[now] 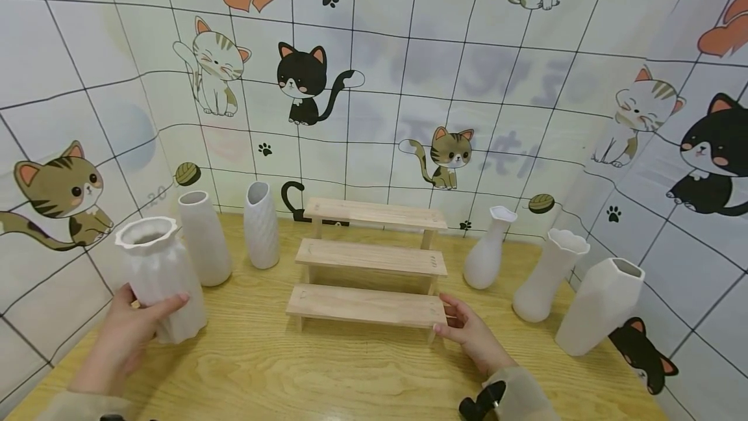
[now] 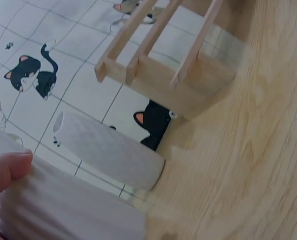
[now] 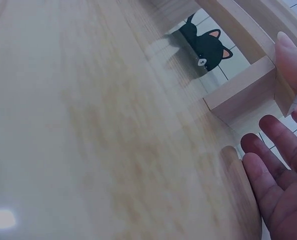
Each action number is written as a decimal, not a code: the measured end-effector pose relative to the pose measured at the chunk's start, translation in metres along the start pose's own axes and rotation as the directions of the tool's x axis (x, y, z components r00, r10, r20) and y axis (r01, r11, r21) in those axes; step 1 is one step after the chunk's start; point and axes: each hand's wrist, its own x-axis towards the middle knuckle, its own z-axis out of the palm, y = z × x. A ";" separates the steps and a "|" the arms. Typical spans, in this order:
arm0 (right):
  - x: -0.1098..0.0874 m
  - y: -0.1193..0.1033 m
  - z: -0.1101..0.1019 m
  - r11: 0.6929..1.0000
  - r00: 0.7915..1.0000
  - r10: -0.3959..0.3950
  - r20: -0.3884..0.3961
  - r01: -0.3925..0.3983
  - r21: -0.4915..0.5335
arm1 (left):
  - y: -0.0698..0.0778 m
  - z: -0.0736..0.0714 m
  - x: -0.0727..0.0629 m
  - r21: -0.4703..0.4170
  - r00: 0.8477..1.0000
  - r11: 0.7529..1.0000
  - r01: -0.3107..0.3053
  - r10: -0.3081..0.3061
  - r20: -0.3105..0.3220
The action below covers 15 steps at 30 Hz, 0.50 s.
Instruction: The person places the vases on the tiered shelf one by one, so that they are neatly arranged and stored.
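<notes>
Left hand (image 1: 131, 330): curled about one frilled white vase (image 1: 166, 278); whether lifted, I can't tell
Right hand (image 1: 467, 333): lightly pinching a wooden stand (image 1: 365, 304) by its nearest end
Hazards, as I judge: loose thumb, vase slips; careless swing, smooth vase (image 1: 204, 239) just beyond the left hand topples
Writing: wall sheet (image 1: 374, 122) beyond both hands, faint blurred marks, perhaps "20"; no brands seen

Free room before the wooden stand (image 1: 374, 258), vases (image 1: 262, 229) either side

bright, even head view; hazier, softer wrist views; white glare spot on the tabletop (image 3: 118, 130)
</notes>
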 end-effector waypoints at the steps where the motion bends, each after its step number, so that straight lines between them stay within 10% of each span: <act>1: 0.000 0.000 0.000 1.000 1.000 0.000 -0.001 0.000 0.000 | 0.001 0.002 -0.002 -0.010 1.000 1.000 -0.004 0.004 0.007; 15: -0.001 0.001 0.000 1.000 1.000 0.007 -0.009 -0.007 0.002 | 0.029 0.037 -0.020 -0.123 0.978 0.987 -0.103 0.124 0.170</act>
